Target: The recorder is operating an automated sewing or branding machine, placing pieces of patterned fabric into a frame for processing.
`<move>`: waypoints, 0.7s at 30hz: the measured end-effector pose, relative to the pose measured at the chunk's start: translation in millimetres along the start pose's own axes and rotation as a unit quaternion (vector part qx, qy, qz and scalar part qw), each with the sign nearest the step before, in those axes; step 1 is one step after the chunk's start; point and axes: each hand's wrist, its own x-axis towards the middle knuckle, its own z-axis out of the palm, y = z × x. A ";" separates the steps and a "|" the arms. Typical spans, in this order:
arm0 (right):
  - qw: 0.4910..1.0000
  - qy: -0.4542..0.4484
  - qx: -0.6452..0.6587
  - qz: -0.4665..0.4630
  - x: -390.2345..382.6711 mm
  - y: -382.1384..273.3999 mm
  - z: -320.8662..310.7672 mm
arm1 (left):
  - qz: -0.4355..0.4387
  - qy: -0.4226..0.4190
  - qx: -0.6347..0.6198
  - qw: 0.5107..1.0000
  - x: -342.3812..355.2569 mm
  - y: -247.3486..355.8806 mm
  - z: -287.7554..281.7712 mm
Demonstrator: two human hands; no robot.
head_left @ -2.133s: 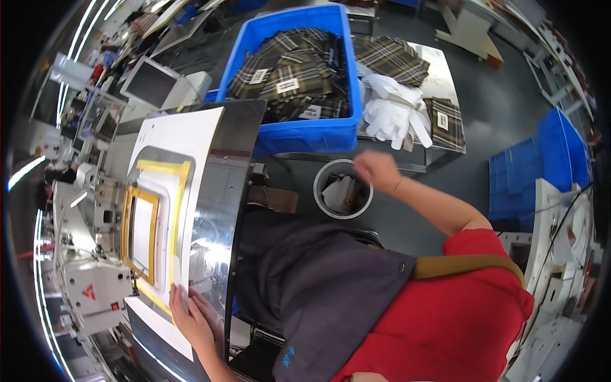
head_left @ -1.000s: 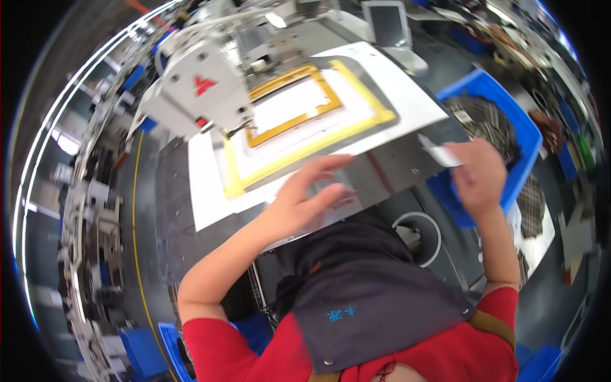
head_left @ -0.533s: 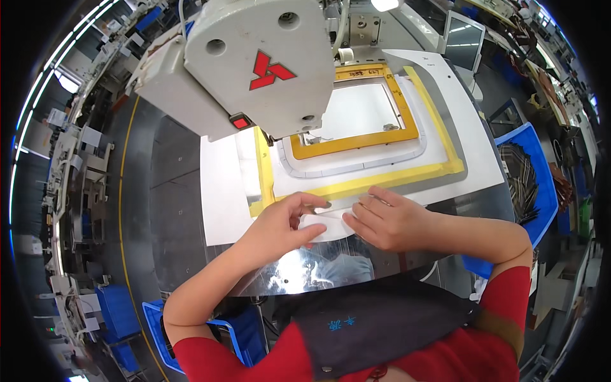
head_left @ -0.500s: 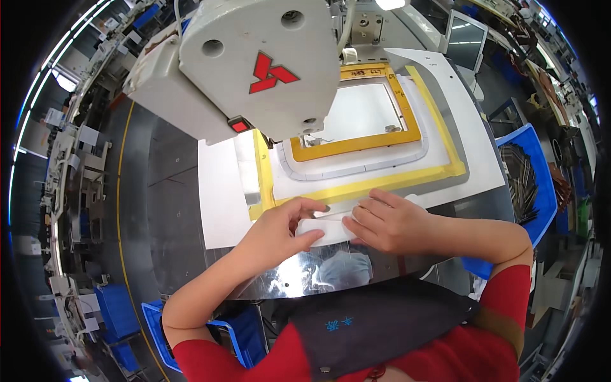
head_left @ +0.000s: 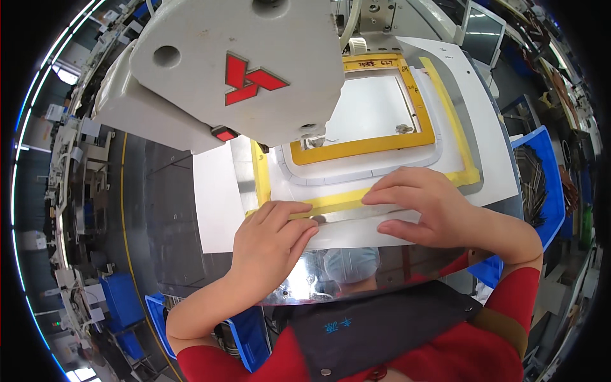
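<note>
Left hand (head_left: 267, 245) at near part of white sheet (head_left: 219, 210), fingertips bunched; cannot tell whether it grips. Right hand (head_left: 429, 207) above same part, thumb and fingers apart. Sheet lies on dark tabletop (head_left: 175, 242), yellow tape (head_left: 340, 202) bordering orange frame (head_left: 369, 150); pale machine head (head_left: 184, 86) overhangs.
</note>
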 end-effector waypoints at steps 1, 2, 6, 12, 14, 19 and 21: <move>1.000 -0.002 0.004 -0.006 5.4 -1.4 3.0 | 0.015 0.008 0.010 1.000 2.6 0.4 1.5; 1.000 -0.016 0.013 -0.013 12.3 -3.9 7.0 | 0.029 0.015 0.020 0.999 5.5 1.0 2.9; 0.988 -0.133 0.044 0.058 34.2 -4.4 14.8 | 0.021 0.043 -0.035 0.998 19.3 -2.9 5.9; 0.950 -0.115 0.179 0.230 40.4 -1.7 4.3 | -0.139 0.027 -0.135 0.981 14.2 -6.3 0.5; 0.955 -0.094 0.175 0.221 38.3 4.8 5.9 | -0.141 0.020 -0.156 0.977 16.5 -6.9 2.7; 0.950 -0.098 0.172 0.240 36.3 1.9 7.1 | -0.161 -0.003 -0.203 0.966 24.2 -6.5 3.5; 0.951 -0.107 0.156 0.243 36.2 2.8 9.1 | -0.178 -0.013 -0.207 0.962 21.9 -7.3 2.6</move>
